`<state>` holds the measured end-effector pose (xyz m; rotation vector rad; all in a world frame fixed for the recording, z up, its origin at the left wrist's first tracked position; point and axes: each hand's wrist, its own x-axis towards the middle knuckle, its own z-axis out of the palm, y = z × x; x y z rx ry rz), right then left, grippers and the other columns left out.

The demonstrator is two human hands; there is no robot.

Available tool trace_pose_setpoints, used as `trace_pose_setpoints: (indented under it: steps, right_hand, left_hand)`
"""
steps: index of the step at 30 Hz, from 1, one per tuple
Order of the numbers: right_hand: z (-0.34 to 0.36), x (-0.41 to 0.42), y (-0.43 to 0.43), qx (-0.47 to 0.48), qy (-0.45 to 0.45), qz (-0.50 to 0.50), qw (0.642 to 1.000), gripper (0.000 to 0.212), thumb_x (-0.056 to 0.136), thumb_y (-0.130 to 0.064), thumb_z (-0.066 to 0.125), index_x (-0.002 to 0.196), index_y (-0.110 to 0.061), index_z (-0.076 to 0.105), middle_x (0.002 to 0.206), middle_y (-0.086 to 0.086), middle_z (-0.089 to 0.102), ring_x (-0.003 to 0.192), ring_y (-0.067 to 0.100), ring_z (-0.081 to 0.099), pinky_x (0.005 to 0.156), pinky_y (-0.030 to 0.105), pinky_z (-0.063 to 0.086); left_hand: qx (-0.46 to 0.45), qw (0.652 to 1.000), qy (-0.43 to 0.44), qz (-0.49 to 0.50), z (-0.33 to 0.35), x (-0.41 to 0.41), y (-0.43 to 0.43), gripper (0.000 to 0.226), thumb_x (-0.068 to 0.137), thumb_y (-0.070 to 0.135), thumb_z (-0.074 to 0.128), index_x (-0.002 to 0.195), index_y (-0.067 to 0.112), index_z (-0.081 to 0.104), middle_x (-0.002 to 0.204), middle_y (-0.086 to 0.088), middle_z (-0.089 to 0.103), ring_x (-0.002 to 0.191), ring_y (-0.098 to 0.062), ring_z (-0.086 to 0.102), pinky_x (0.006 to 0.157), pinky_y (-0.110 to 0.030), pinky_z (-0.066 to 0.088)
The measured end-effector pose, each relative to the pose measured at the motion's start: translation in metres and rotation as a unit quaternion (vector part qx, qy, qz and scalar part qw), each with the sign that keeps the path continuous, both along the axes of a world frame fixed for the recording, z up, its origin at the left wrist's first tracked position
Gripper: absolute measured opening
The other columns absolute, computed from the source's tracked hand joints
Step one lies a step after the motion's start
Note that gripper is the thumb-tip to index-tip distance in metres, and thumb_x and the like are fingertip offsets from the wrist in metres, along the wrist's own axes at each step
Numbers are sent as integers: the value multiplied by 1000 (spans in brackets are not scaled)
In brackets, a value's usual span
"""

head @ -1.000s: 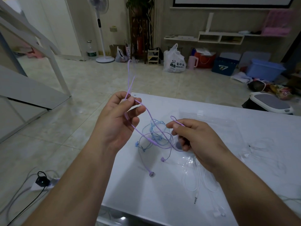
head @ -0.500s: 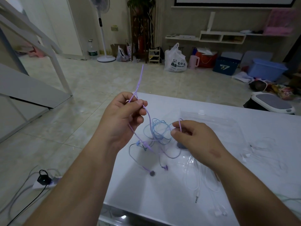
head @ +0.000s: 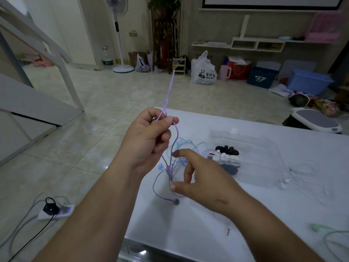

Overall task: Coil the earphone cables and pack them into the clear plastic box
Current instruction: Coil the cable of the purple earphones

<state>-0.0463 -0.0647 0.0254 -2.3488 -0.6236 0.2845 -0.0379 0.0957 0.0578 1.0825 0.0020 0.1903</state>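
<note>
The purple earphone cable [head: 171, 86] was up off the tabletop [head: 198, 233] — left hand [head: 149, 137] fingers clamped on it, one end poking upward. The right hand [head: 205, 180] hovered by the lower strands, fingers [head: 188, 173] apart — the clear plastic box [head: 264, 152] just behind.

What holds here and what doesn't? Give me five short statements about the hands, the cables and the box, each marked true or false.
1. The left hand pinches the purple cable, whose end rises above it. True.
2. The right hand is balled in a fist. False: its fingers are spread.
3. The clear box stands on the floor. False: it stands on the white table.
4. A blue cable lies between the hands and the box. True.
5. The box is empty. False: black and white items lie in it.
</note>
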Motion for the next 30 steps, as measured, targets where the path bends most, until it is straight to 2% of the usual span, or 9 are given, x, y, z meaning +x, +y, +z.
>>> trace_pose_setpoints:
  steps: [2, 5, 8, 13, 16, 20, 24, 26, 30]
  right_hand:
    - [-10, -2, 5, -24, 7, -5, 1000, 41, 84, -49, 65, 122, -49, 48, 84, -9, 66, 73, 0, 58, 74, 23, 47]
    - [-19, -1, 8, 13, 4, -5, 1000, 9, 88, -39, 63, 89, -31, 67, 82, -9, 68, 64, 1, 53, 69, 26, 48]
    - [-20, 1, 8, 96, 15, -38, 995, 8, 85, -25, 63, 77, -24, 63, 71, -13, 62, 56, 3, 47, 57, 22, 42]
    - [-14, -1, 10, 261, 142, -114, 948, 12, 82, -6, 54, 77, -16, 52, 74, 2, 74, 53, 9, 45, 60, 29, 38]
    - [-16, 1, 9, 263, 153, -118, 945, 7, 85, -26, 65, 88, -24, 59, 82, -6, 72, 55, 1, 48, 64, 26, 38]
    - [-36, -11, 25, 187, 112, -81, 973, 48, 71, -53, 75, 110, -40, 51, 107, -22, 60, 69, -1, 53, 76, 26, 51]
    - [-39, -8, 31, 202, 62, -118, 970, 9, 84, -37, 65, 83, -29, 67, 74, -19, 66, 60, 1, 52, 69, 32, 52]
    - [-30, -2, 23, 246, 68, -132, 958, 22, 91, -23, 63, 70, -19, 68, 61, -10, 64, 52, -1, 48, 59, 24, 46]
    - [-10, 11, 0, 274, 80, -166, 944, 20, 94, -23, 61, 79, -15, 70, 58, -4, 68, 46, -3, 47, 52, 15, 41]
  left_hand:
    - [-20, 1000, 4, 1, 1, 0, -1, 23, 91, -3, 51, 77, 14, 47, 76, -5, 68, 46, -6, 40, 34, -13, 21]
    - [-40, 999, 9, 10, 1, 0, 1, 25, 92, -2, 51, 76, 16, 48, 74, -3, 68, 46, -5, 41, 34, -13, 20]
    - [-51, 998, 10, 24, 1, 1, 3, 24, 92, -1, 51, 77, 17, 48, 74, -1, 67, 46, -5, 41, 34, -13, 19]
    - [-56, 997, 19, 49, -2, 6, 5, 23, 93, -2, 51, 78, 16, 48, 75, -2, 67, 47, -6, 42, 33, -13, 21]
    - [-73, 995, 23, 65, -4, 8, 7, 22, 93, -1, 51, 79, 15, 48, 75, -1, 67, 47, -6, 43, 33, -13, 24]
    - [-114, 992, 25, 54, -3, 8, 4, 20, 94, -1, 51, 80, 13, 49, 74, -1, 67, 50, -5, 46, 36, -13, 28]
    - [-114, 992, 34, 50, -5, 8, 2, 21, 93, 0, 52, 78, 15, 50, 74, -1, 67, 50, -6, 47, 36, -13, 28]
    - [-72, 992, 49, 90, -7, 11, 7, 22, 91, 2, 57, 77, 18, 50, 77, 1, 66, 50, -7, 48, 35, -15, 26]
    - [11, 976, 107, 189, -18, 17, 20, 22, 89, 7, 64, 77, 17, 49, 66, 2, 48, 44, -7, 34, 35, -17, 21]
